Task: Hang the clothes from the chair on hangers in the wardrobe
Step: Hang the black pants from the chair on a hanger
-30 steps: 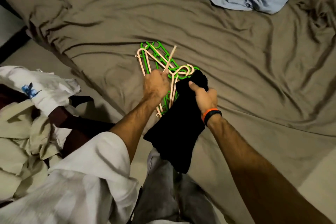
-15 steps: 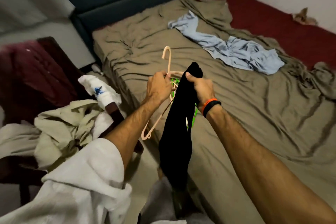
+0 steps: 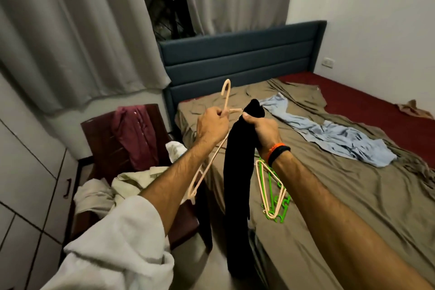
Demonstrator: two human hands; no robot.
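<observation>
- One peach hanger: we pinch its neck in our left hand.
- One black garment: our right hand grips its top.
- One pile of spare hangers, peach and green, on the bed.

Grey curtains, blue headboard

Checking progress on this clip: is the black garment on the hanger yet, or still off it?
Off it. The right hand grips the black garment bunched and hanging, while the left hand holds the bare peach hanger beside it.
</observation>
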